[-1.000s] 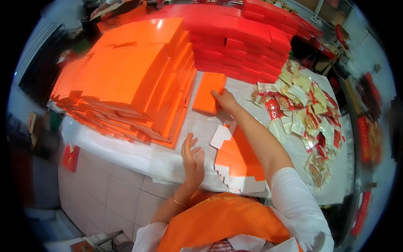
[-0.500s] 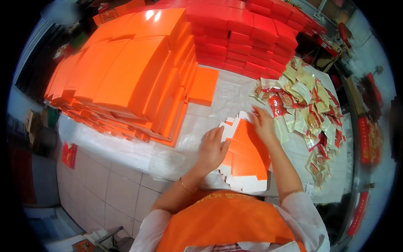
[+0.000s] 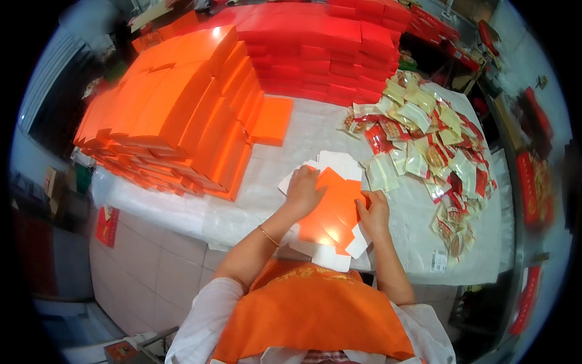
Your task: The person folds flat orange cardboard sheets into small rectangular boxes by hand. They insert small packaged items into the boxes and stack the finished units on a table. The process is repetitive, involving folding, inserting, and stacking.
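- The person stands at the near edge of the worktop, which is covered in a pale plastic sheet, with both bare hands down on a flat orange carton blank.
- The carton blank lies unfolded on top of a small stack of the same blanks, whose white flaps stick out around it, right in front of the person near the worktop's front edge.
- The left hand rests on the blank's upper left corner, fingers curled down over the card and pressing it; a thin bracelet sits on that wrist.
- The right hand is at the blank's right edge, fingers bent and pinching the edge of the card, though how firmly I cannot tell.
- To the left, a big sloping pile of folded orange boxes fills that side of the worktop, well apart from the hands.
- One single orange box lies flat just beside that pile, between it and the blanks.
- Along the far side runs a wall of red boxes, stacked in rows.
- To the right, near the right hand, a loose heap of small clear snack packets in yellow and red spreads across the sheet.
- The person wears an orange apron over white sleeves.
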`<state>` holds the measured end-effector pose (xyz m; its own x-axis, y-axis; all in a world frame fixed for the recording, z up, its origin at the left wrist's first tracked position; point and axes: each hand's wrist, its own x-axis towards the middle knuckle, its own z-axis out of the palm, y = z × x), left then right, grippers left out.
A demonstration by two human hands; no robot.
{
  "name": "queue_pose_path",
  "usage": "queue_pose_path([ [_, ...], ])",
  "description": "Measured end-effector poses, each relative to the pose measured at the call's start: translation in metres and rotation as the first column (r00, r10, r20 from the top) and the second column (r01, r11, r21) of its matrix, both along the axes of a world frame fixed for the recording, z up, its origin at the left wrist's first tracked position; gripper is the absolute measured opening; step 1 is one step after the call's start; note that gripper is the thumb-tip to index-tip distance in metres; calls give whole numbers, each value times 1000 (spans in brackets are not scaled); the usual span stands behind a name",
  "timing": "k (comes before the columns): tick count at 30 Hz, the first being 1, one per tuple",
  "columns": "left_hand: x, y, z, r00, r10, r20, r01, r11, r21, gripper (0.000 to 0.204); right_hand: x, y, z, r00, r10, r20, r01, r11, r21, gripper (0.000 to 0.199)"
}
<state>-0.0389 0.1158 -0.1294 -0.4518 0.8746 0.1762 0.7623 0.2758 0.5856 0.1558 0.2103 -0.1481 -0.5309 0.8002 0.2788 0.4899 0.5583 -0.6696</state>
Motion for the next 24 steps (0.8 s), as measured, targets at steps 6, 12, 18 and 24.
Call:
queue_pose_path([
  [6,-3,-27,-2,1000,-27,12,23,966,259,27,18,-12,17,977,-40,-207,-14,967,-255,14],
  [12,24,-59,18,884,80,461,-211,947,240,21,26,-3,-1,813,-182,-553,-222,781,-584,8],
  [18,50,-52,19,444,-194,875,-352,860,369,38,17,-20,10,744,-226,-629,-306,722,-621,13],
  [24,15,-47,65,653,-306,692,-17,909,418,42,19,-20,60,855,-47,-517,-50,984,-172,42],
])
